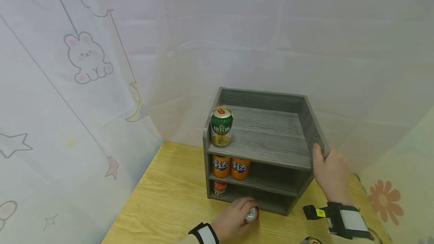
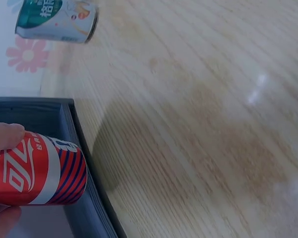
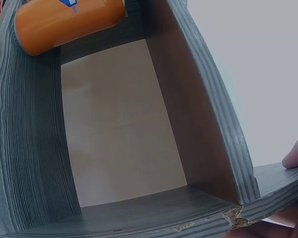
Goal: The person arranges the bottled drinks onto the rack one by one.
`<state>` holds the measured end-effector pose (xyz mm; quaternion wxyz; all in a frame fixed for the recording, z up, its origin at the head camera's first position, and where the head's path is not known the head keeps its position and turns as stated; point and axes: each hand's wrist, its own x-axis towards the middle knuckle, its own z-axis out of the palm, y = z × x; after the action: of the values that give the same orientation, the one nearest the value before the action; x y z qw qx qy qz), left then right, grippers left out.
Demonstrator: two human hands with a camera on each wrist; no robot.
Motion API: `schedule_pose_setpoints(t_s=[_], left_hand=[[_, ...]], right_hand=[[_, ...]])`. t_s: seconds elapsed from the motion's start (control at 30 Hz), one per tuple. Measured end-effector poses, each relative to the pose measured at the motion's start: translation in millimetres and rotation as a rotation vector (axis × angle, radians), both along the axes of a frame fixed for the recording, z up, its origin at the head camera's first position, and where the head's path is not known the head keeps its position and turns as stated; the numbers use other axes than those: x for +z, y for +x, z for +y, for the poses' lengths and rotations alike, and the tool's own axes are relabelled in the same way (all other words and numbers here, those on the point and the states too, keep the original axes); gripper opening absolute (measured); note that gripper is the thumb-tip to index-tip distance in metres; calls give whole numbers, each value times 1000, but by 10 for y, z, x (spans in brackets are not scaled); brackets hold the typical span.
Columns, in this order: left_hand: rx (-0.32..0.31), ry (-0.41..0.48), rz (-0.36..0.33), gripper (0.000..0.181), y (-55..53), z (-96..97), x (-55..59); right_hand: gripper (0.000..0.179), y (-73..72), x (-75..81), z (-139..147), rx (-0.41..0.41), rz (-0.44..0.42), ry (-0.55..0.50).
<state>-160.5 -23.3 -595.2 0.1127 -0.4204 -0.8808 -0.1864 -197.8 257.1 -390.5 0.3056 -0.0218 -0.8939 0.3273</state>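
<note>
A grey wooden shelf unit (image 1: pixel 268 133) with three levels stands on the table. My left hand (image 1: pixel 231 218) grips a red soda can (image 2: pixel 27 171) with a silver band and dark stripes, held by the bottom level's front edge. My right hand (image 1: pixel 333 174) holds the unit's right side panel, thumb on the inner face. A green and gold drink can (image 1: pixel 221 128) stands at the left of the top level. Two orange soda cans (image 1: pixel 239 168) stand side by side at the left of the middle level. Another red can (image 1: pixel 219 188) sits at the bottom level's left end.
A can top (image 1: pixel 312 240) shows at the bottom edge of the head view. The left wrist view has a green and white can (image 2: pixel 59 20) on the wooden table (image 2: pixel 188 124). Pale printed curtains (image 1: pixel 237 40) hang behind and beside the table.
</note>
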Motion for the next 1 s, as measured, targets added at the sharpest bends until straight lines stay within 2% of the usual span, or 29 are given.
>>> schedule_pose_setpoints(t_s=[0.13,0.2,0.37,0.6,1.0], left_hand=[[32,25,24,69,-53,-36,-25],[47,35,58,69,-86,-60,-52],[89,71,110,65,-159,-112,-38],[120,37,130,67,-266,-176,-41],[143,43,140,66,-304,-202,-49]], right_hand=[[39,0,1,-1,0,3,1],[39,2,1,-1,0,1,0],[38,8,6,-2,-4,-6,-7],[38,6,0,-7,-14,-2,-1],[38,15,18,-17,-15,-9,-10]])
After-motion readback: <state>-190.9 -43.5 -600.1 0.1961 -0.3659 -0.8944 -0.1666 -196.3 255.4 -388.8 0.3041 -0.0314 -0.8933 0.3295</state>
